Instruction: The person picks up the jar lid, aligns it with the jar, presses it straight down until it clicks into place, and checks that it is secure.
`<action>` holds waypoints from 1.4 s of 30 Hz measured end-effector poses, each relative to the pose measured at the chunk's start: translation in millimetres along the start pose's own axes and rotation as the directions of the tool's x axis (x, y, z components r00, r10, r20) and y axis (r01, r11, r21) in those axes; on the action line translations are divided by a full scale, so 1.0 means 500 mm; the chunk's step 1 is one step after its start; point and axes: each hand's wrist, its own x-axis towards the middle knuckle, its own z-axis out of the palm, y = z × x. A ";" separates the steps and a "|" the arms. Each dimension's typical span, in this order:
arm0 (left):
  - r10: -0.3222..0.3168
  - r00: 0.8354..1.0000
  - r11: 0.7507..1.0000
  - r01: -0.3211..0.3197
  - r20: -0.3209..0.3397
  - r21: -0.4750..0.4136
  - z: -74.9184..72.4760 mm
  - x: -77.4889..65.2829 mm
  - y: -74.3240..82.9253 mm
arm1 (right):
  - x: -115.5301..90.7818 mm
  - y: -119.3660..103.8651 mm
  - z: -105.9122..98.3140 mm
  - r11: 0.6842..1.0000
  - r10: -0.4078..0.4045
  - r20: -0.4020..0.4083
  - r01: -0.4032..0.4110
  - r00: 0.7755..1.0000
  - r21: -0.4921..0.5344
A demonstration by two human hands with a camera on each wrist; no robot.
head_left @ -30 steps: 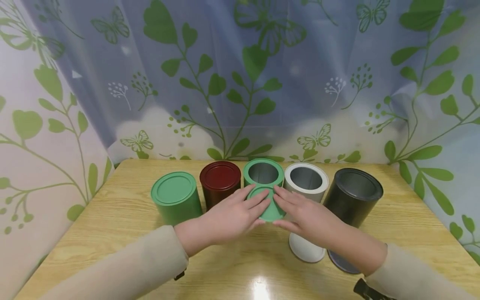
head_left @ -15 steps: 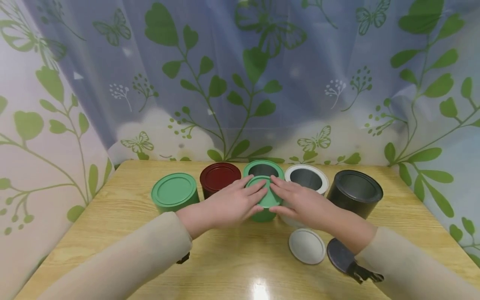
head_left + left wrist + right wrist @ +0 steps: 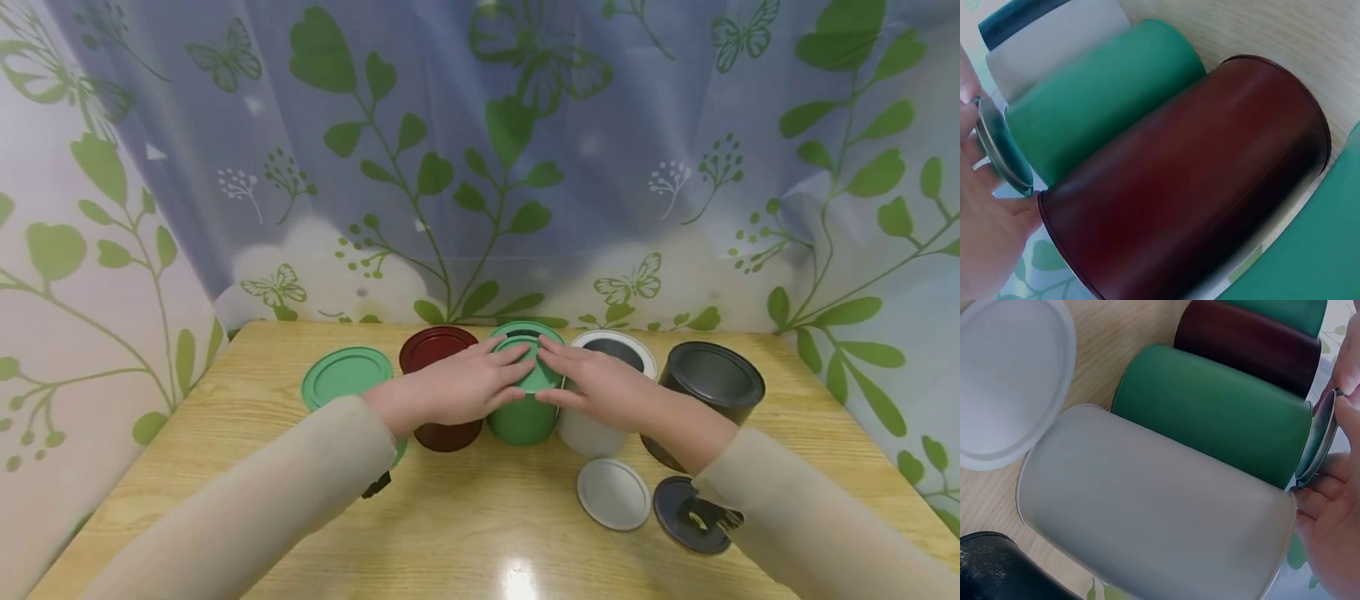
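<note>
A round green lid is held between my two hands over the mouth of the middle green can. My left hand grips its left side and my right hand its right side, fingers spread over the top, thumbs toward the near edge. A dark strip of the can's opening shows beyond the lid. In the left wrist view the lid stands at an angle to the can's rim, with a gap on one side. The right wrist view shows the lid close to the rim; contact is hard to tell.
Left of the middle can stand a lidded dark red can and a lidded green can. To its right are an open white can and a black can. A white lid and a black lid lie in front.
Both hands have moved away from me and carried the green lid from in front of the middle can to over its mouth. The cans and the loose lids have stayed in place.
</note>
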 end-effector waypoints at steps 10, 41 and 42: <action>-0.037 0.998 0.971 0.047 0.050 -0.235 -0.035 0.036 -0.032 | 0.031 0.026 -0.019 0.998 0.049 -0.002 -0.049 0.999 0.042; -0.077 0.993 0.949 0.101 0.090 -0.298 -0.015 0.054 -0.047 | 0.049 0.031 -0.019 0.987 0.100 0.151 -0.118 0.983 0.113; -0.086 0.992 0.948 0.109 0.087 -0.300 -0.014 0.053 -0.046 | 0.049 0.031 -0.019 0.987 0.096 0.152 -0.114 0.984 0.114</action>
